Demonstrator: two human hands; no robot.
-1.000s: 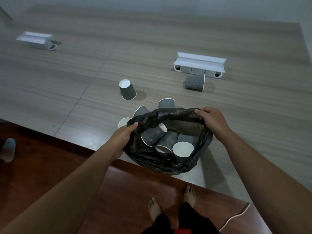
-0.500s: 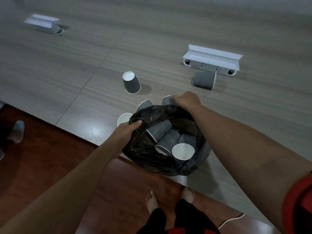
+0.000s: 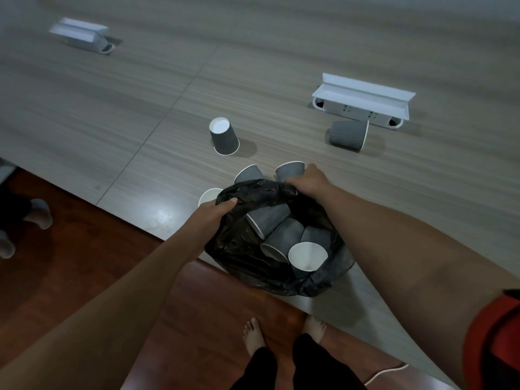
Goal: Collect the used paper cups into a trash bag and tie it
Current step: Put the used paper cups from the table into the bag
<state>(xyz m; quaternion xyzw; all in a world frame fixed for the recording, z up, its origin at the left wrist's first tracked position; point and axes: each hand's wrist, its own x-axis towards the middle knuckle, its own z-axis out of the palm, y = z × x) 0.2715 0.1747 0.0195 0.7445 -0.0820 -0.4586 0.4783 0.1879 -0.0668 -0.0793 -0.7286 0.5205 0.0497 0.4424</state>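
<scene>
Fingers of the left hand (image 3: 209, 213) pinch the crinkled black plastic trash bag (image 3: 253, 263) rim; the right hand (image 3: 309, 180) grips a grey ribbed paper cup (image 3: 289, 170), half hidden behind that rim.

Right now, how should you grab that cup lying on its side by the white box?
Probably best to take the tipped cup around its ribbed middle, coming down from above with thumb on one side and fingers on the other. It lies on its side on the table, mouth facing right, close against the white socket box, so a grab from behind looks blocked.
</scene>
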